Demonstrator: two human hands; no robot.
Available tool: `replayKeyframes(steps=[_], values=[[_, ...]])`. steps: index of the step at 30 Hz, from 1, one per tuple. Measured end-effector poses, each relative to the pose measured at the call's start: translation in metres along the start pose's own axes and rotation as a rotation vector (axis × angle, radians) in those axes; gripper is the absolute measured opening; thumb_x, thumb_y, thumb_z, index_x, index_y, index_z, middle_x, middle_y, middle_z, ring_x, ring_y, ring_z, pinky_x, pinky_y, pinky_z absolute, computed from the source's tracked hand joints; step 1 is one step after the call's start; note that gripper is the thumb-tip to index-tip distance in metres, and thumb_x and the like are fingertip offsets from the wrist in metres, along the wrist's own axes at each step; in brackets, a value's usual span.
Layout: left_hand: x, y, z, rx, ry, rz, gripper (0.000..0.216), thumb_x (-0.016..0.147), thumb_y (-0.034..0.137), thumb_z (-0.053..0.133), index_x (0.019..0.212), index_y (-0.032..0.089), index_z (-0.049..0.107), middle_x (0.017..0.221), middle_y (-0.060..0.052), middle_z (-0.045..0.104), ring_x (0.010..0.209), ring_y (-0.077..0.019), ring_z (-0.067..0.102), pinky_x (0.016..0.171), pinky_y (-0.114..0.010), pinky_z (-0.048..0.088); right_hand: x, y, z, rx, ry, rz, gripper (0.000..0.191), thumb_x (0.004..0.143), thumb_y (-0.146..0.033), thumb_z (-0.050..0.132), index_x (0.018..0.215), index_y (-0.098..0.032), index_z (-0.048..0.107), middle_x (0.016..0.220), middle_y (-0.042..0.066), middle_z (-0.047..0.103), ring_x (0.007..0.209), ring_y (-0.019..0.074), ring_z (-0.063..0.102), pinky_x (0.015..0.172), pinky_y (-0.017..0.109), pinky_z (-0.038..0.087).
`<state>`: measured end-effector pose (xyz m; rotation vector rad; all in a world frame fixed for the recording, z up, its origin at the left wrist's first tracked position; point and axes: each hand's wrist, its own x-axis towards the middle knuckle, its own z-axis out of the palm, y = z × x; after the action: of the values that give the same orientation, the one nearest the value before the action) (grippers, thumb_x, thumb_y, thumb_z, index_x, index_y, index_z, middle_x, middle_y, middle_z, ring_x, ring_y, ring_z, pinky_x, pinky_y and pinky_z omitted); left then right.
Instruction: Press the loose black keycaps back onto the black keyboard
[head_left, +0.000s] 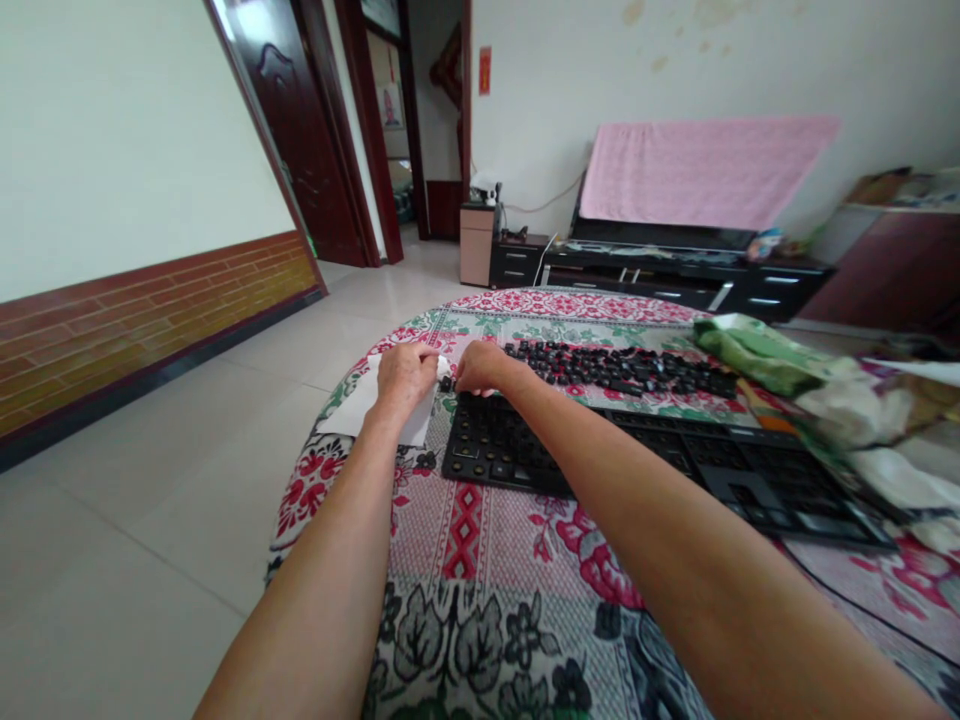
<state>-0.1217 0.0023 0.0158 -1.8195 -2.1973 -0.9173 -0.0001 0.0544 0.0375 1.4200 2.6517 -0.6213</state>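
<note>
Reader: Where does the keyboard lie, and in what state?

Author: Flat on the patterned tablecloth, partly hidden by the right forearm, its left end just below the hands. Many key positions at that end appear bare.

Reader: And the loose keycaps?

Author: Spread in a long band beyond the keyboard's far edge, presumably so that each can be seen singly and reached with ease.

Reader: How are the fingers set?

Author: Those of the left hand are curled in and appear closed on a white wad, above a white sheet. Those of the right hand are bent and drawn together, tips beside a small black piece; whether they grip it, one cannot tell.

Reader: Why are the hands so close together?

Author: Probably because so small a piece is best managed from both sides. The sheet's place beside the keyboard likely suits the left hand, while the right forearm lies across the keys
</note>
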Motion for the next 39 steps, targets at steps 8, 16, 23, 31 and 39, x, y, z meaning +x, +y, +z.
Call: replayKeyframes(steps=[8, 16, 23, 31, 39], values=[[-0.001, 0.002, -0.003, 0.014, -0.005, -0.017, 0.026, 0.072, 0.029, 0.044, 0.082, 0.025, 0.068, 0.082, 0.000, 0.068, 0.078, -0.0155, 0.060, 0.070, -0.024, 0.042, -0.008, 0.001, -0.004, -0.064, 0.068, -0.038, 0.021, 0.064, -0.020, 0.055, 0.074, -0.007, 0.068, 0.061, 0.009, 0.064, 0.054, 0.0138, 0.058, 0.052, 0.021, 0.044], [0.000, 0.005, -0.001, -0.042, -0.015, -0.012, 0.025, 0.071, 0.027, 0.045, 0.079, 0.023, 0.068, 0.078, 0.000, 0.068, 0.075, -0.0151, 0.059, 0.068, -0.023, 0.042, -0.058, 0.026, 0.001, 0.217, 0.298, -0.327, 0.021, 0.066, -0.025, 0.052, 0.079, -0.015, 0.065, 0.068, 0.001, 0.062, 0.060, 0.0100, 0.053, 0.057, 0.020, 0.040], [-0.003, 0.012, 0.002, -0.087, -0.029, 0.043, 0.024, 0.071, 0.028, 0.046, 0.078, 0.022, 0.068, 0.075, -0.001, 0.068, 0.072, -0.0154, 0.059, 0.067, -0.025, 0.042, -0.111, 0.026, 0.019, 0.323, 0.170, -0.371, 0.017, 0.068, -0.022, 0.051, 0.080, -0.016, 0.062, 0.065, 0.000, 0.060, 0.056, 0.0081, 0.050, 0.051, 0.020, 0.038], [-0.003, 0.016, 0.005, -0.105, -0.043, 0.090, 0.024, 0.072, 0.029, 0.045, 0.078, 0.021, 0.068, 0.077, -0.001, 0.068, 0.072, -0.0150, 0.059, 0.069, -0.025, 0.042, -0.129, 0.019, 0.033, 0.167, 0.217, -0.417, 0.017, 0.066, -0.018, 0.055, 0.079, -0.017, 0.065, 0.071, 0.001, 0.062, 0.058, 0.0084, 0.050, 0.055, 0.020, 0.037], [-0.003, 0.017, 0.006, -0.105, -0.081, 0.089, 0.024, 0.071, 0.027, 0.046, 0.080, 0.022, 0.068, 0.079, -0.001, 0.068, 0.075, -0.0152, 0.059, 0.072, -0.026, 0.042, -0.125, 0.014, 0.040, 0.107, 0.240, -0.339, 0.015, 0.065, -0.021, 0.056, 0.075, -0.019, 0.067, 0.068, 0.001, 0.063, 0.057, 0.0095, 0.051, 0.053, 0.021, 0.036]])
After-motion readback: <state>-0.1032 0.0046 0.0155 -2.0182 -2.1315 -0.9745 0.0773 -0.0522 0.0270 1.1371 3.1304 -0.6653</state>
